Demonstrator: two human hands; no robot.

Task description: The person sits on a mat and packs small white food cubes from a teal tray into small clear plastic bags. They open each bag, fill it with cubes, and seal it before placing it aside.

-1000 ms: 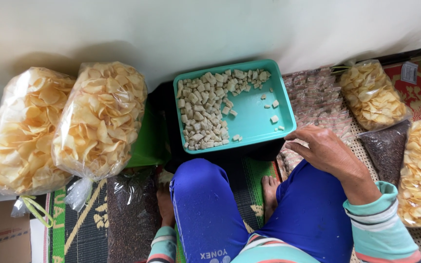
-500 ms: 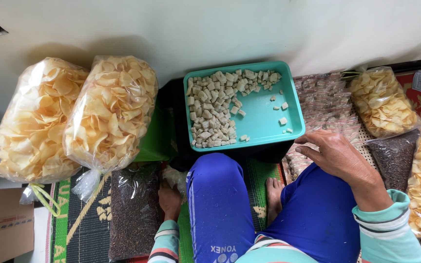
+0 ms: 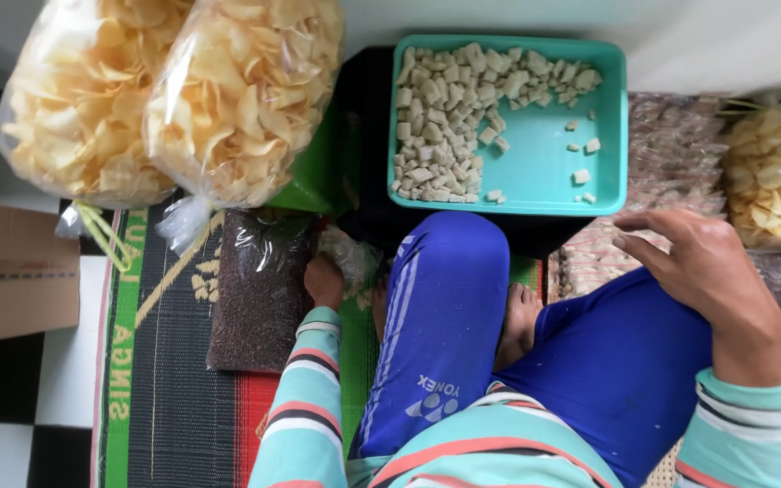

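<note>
Left hand [image 3: 324,280] has moved down beside the knee, fingers closed on a small clear bag [image 3: 352,258]; right hand [image 3: 691,271] remains on the thigh, fingers loosely spread, empty; teal tray [image 3: 603,185] lies ahead

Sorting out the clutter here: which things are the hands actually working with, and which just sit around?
In hand:
- small clear plastic bag, gripped by left hand
- teal plastic tray of pale cut pieces, nearest right hand, which rests on the blue-trousered knee

Lying about:
- two big clear bags of yellow chips
- dark flat packet
- brown cardboard box
- striped woven mat
</note>
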